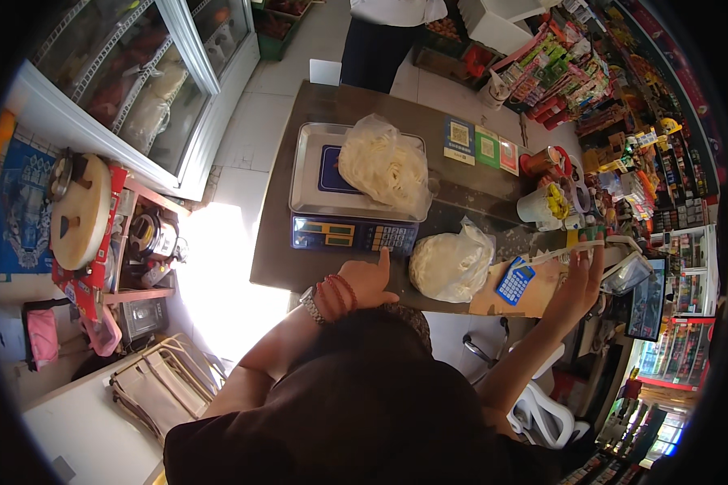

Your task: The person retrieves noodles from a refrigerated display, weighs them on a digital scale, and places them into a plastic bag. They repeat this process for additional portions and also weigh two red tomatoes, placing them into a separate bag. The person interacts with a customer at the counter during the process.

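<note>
My left hand [362,284], with a red bead bracelet and a watch at the wrist, stretches its index finger to the keypad [390,239] of a blue weighing scale [314,232]. The fingertip is at the lower edge of the keys; whether it presses one I cannot tell. On the scale's metal pan [306,166] lies a clear plastic bag of pale noodles [387,170]. A second bag of pale food [451,265] sits right of my left hand. My right hand [576,284] is raised at the counter's right end, fingers stretched, beside a thin pale strip. Nothing is plainly held in it.
A blue calculator [515,280] lies near the counter's front edge. Printed code cards [485,149] and a white tub with yellow items [539,205] stand further back. Beyond the counter [315,105] a person [388,32] stands. Glass-door fridges [150,89] are at left, packed shelves at right.
</note>
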`<state>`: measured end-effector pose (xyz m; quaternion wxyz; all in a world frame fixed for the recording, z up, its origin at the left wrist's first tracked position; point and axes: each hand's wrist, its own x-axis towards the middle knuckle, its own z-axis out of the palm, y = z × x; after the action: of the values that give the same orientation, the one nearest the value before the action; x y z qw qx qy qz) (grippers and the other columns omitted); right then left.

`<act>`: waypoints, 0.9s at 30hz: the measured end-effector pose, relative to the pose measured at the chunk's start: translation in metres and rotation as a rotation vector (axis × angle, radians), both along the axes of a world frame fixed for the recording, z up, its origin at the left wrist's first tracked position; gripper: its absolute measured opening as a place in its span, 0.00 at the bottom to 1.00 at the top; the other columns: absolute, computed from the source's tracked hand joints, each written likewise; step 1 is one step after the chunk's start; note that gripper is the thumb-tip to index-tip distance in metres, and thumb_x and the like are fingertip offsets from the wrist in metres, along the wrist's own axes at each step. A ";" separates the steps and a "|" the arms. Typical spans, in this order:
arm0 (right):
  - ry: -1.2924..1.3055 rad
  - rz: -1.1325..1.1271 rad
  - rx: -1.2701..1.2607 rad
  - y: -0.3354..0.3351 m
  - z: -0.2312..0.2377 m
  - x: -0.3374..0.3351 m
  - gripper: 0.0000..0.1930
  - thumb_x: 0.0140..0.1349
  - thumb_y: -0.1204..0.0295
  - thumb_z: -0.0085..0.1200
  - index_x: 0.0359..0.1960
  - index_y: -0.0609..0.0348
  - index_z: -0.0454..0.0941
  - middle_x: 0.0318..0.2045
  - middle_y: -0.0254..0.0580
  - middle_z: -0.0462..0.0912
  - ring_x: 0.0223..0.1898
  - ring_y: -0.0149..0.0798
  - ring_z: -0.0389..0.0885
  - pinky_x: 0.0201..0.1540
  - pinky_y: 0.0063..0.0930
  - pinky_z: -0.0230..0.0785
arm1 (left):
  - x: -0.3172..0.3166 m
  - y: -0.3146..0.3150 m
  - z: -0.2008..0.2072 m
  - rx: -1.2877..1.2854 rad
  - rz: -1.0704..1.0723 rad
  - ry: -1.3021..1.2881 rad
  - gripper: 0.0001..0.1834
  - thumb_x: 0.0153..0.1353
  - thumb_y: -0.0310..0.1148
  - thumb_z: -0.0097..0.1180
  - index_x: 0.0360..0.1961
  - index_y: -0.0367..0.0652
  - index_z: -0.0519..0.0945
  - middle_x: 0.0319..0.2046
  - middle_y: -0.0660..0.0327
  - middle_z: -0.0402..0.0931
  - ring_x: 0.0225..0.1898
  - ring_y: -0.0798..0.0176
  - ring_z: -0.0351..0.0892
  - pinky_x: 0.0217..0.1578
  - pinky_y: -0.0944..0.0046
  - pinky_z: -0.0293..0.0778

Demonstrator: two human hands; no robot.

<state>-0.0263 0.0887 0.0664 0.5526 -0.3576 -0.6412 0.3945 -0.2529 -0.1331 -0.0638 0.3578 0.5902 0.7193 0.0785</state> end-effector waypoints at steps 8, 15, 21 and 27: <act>-0.037 -0.020 -0.130 -0.004 -0.041 0.026 0.22 0.69 0.75 0.43 0.63 0.67 0.65 0.62 0.45 0.69 0.59 0.37 0.71 0.60 0.27 0.64 | 0.012 0.004 0.001 0.041 -0.034 -0.010 0.53 0.60 0.60 0.51 0.65 0.20 0.48 0.26 0.44 0.80 0.31 0.42 0.81 0.33 0.50 0.77; -0.444 -0.004 0.150 -0.012 -0.065 0.028 0.13 0.61 0.83 0.43 0.43 0.62 0.77 0.64 0.49 0.65 0.64 0.47 0.66 0.63 0.36 0.59 | 0.013 0.004 0.014 -0.018 -0.058 -0.044 0.54 0.57 0.57 0.56 0.65 0.20 0.46 0.28 0.43 0.80 0.33 0.43 0.82 0.34 0.51 0.77; -0.434 -0.064 0.155 -0.009 -0.076 0.042 0.11 0.61 0.82 0.46 0.44 0.62 0.77 0.61 0.48 0.68 0.63 0.45 0.67 0.62 0.35 0.60 | 0.020 0.007 0.012 0.041 -0.120 -0.052 0.53 0.60 0.56 0.53 0.67 0.23 0.43 0.25 0.46 0.80 0.30 0.42 0.81 0.32 0.51 0.77; -0.701 -0.004 0.065 0.017 -0.183 0.086 0.12 0.58 0.76 0.55 0.45 0.57 0.79 0.55 0.56 0.73 0.60 0.55 0.67 0.63 0.43 0.58 | 0.033 0.010 0.009 -0.013 -0.121 -0.101 0.47 0.62 0.51 0.54 0.69 0.33 0.45 0.36 0.50 0.81 0.37 0.43 0.81 0.38 0.52 0.76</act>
<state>0.0601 0.1058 -0.1164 0.3107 -0.4547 -0.8035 0.2261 -0.2198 -0.1229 -0.0548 0.4015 0.6258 0.6637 0.0819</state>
